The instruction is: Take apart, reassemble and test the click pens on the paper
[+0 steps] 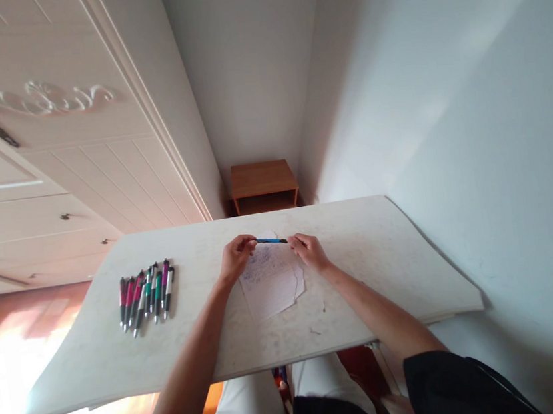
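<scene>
Between my two hands a blue pen [271,240] with dark ends is held level, above the far part of some paper sheets [272,295]. My left hand [238,255] pinches its left end, and my right hand [308,249] pinches the right end. Both hands have their fingers closed. Blue scribbles cover the upper part of the top sheet, and another sheet with a ragged edge pokes out on its right. To the left lies a group of several pens [149,296] with pink, green, purple and white barrels, side by side.
The white table [351,238] has small scraps near its front edge. A wooden stand [263,178] is beyond the far edge. A white cabinet [74,164] stands at the left, and a pale wall [490,140] rises along the right.
</scene>
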Tool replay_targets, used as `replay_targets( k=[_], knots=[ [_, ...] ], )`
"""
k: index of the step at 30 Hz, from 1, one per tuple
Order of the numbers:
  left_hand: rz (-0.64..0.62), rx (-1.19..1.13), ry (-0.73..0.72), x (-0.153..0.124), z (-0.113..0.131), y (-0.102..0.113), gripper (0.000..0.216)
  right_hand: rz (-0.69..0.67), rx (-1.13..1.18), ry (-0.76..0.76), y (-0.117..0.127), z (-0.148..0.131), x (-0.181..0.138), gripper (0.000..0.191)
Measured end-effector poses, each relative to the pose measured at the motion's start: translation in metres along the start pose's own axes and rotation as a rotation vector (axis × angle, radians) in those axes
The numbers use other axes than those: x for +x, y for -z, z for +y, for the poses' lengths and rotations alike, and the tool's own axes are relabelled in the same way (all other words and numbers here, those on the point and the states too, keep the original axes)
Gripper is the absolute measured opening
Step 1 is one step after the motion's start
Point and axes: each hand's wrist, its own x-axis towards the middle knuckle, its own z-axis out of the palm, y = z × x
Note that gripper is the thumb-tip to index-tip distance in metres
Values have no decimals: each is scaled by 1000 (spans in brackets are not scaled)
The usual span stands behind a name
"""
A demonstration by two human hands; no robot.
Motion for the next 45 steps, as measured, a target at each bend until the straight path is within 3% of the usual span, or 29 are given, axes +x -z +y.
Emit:
replay_targets(
  k=[9,15,19,23,26,35,45],
  knots=[
    [-41,198,-27,-7,10,3,55,-68,-22,13,1,0,0,48],
    [-64,99,-64,-7,5,3,41,-54,-5,10,1,1,0,47],
    [-30,102,-134,-5,0,3,56,-23,-5,-10,1,3,0,48],
    [14,181,-162,-1,-2,2,26,-15,14,-29,0,3,1,48],
    [-4,179,-121,-2,1,2,21,-23,29,-33,0,2,1,48],
    [-30,217,-147,-9,19,7,47,-88,79,-68,-1,7,3,46],
    [-35,283,-106,-7,9,10,56,-91,84,-60,-1,8,3,43]
  ],
)
